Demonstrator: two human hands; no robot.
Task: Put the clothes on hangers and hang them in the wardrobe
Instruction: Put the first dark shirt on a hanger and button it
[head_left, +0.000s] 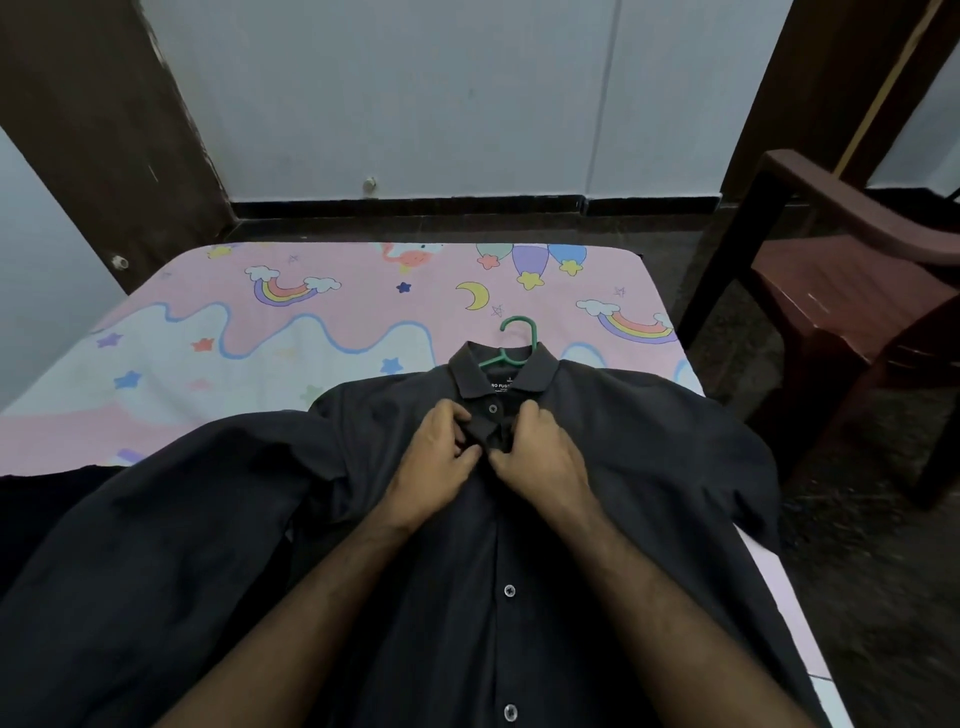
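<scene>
A bed (363, 312) with a pink sheet (rainbows, stars, a moon printed on it) carries a dark button-up shirt (623, 467) spread flat. At the shirt's collar, a green hanger (511, 345) pokes out, its hook resting on the sheet beyond the collar.

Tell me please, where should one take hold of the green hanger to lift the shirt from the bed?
Take the green hanger by its hook, coming from above: only the hook shows beyond the dark shirt collar, lying flat on the bed.
</scene>
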